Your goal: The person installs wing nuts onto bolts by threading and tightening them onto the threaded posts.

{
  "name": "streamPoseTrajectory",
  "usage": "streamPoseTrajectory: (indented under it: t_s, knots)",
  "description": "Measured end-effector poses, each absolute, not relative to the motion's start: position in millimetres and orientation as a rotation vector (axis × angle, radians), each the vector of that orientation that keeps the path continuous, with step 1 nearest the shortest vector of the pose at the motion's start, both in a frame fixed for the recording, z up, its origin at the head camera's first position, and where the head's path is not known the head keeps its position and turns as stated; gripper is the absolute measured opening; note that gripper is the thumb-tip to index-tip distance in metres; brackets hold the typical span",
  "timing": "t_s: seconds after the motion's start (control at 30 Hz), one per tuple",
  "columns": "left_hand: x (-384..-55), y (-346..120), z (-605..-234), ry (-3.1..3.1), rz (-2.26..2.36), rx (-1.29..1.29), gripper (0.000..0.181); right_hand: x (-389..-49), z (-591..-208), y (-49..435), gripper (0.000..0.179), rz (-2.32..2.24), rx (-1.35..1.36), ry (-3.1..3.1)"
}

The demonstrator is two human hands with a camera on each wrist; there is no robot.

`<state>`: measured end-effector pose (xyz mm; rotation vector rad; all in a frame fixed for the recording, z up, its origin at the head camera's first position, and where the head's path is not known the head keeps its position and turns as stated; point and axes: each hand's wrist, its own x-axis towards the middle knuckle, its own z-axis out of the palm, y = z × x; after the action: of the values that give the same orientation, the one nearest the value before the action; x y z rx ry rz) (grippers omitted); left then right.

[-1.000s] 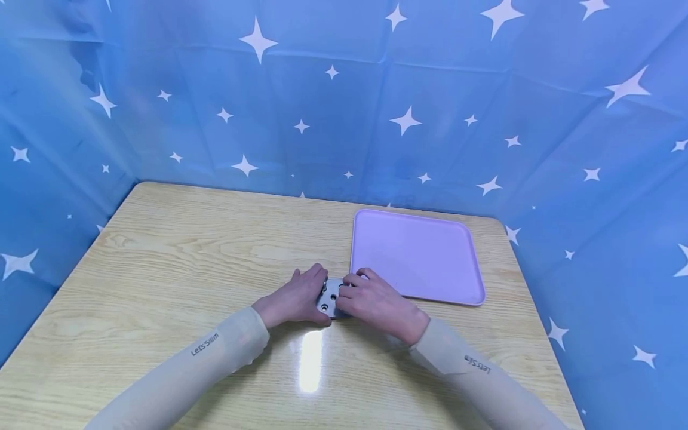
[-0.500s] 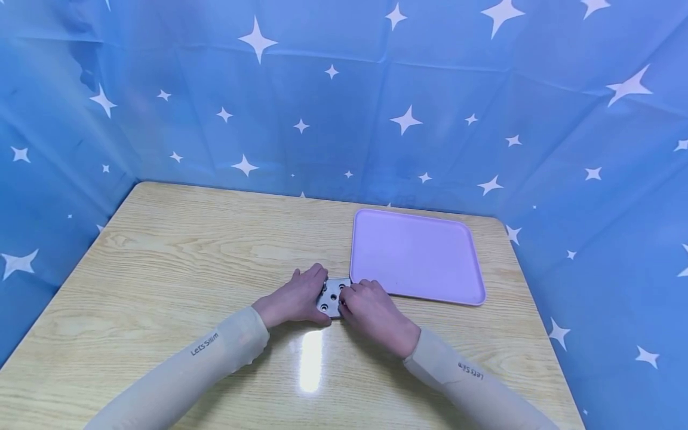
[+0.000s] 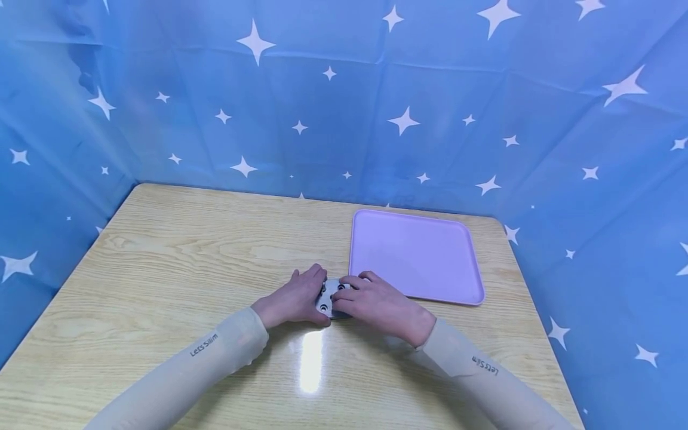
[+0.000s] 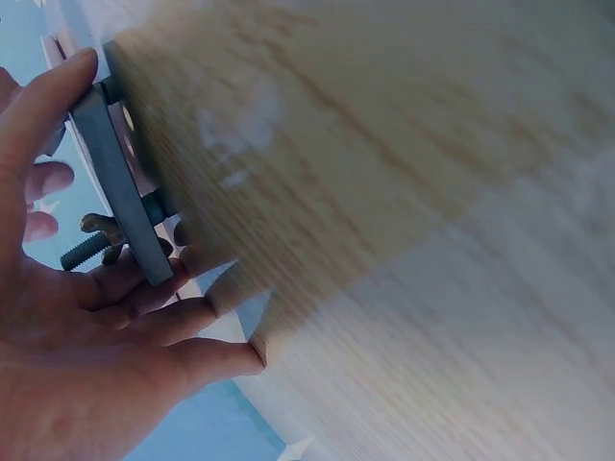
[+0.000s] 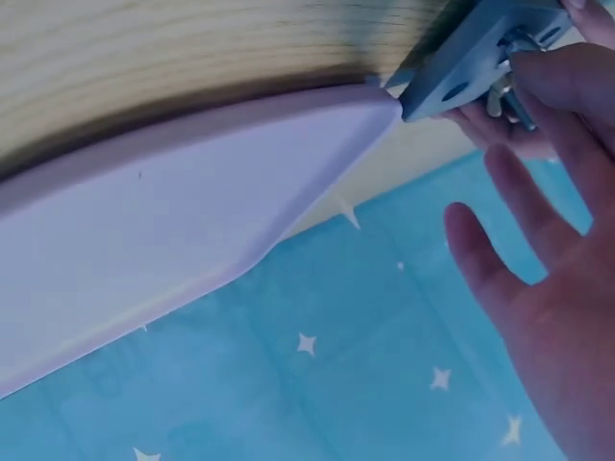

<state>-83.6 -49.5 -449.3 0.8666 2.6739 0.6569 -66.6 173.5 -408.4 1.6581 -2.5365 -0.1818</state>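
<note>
A grey metal plate (image 3: pixel 331 294) with several holes stands slightly above the table, on bolt ends that show beneath it in the left wrist view. My left hand (image 3: pixel 295 295) grips it by its left side, thumb at the near edge and fingers at the far edge. On its upper face a threaded bolt (image 4: pixel 85 252) sticks up, with a brass-coloured wing nut (image 4: pixel 101 227) on it. My right hand (image 3: pixel 378 304) reaches over the plate's right part. Its thumb and index finger pinch a small metal fastener (image 5: pixel 520 44), mostly covered by them, while the other fingers are spread loosely.
A flat purple tray (image 3: pixel 416 257) lies behind and to the right, its near left corner close to the plate. The wooden table (image 3: pixel 204 239) ends at a blue curtain (image 3: pixel 344 119) with white stars.
My right hand has twisted back and forth over the plate: its wrist swung inward half a second ago and is turned outward again now. The left hand and the plate have stayed in place.
</note>
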Motion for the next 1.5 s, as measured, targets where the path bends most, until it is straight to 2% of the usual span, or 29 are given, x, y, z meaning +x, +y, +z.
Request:
streamPoseTrajectory:
  t_s: [0.27, 0.7, 1.2, 1.37, 1.5]
  knots:
    - [-84.1, -48.9, -450.2, 2.694, 0.645, 0.867, 0.08, -68.3, -411.2, 169.4, 0.019, -0.237, 1.642, -2.554]
    - [-83.5, -48.3, -448.4, 2.694, 0.64, 0.863, 0.082, -68.0, -427.7, 161.3, 0.01, -0.212, 1.505, -2.535]
    - [-82.8, -49.2, -449.4, 2.687, 0.651, 0.868, 0.08, -56.3, -431.1, 153.0, 0.02, 0.112, 1.21, -2.796]
    - [-82.6, -50.0, -450.0, 2.686, 0.634, 0.885, 0.082, -61.2, -424.7, 164.1, 0.031, 0.13, 1.344, -2.807]
    - [-82.8, -50.0, -450.1, 2.69, 0.633, 0.886, 0.081, -67.1, -415.5, 173.8, 0.039, -0.062, 1.554, -2.649]
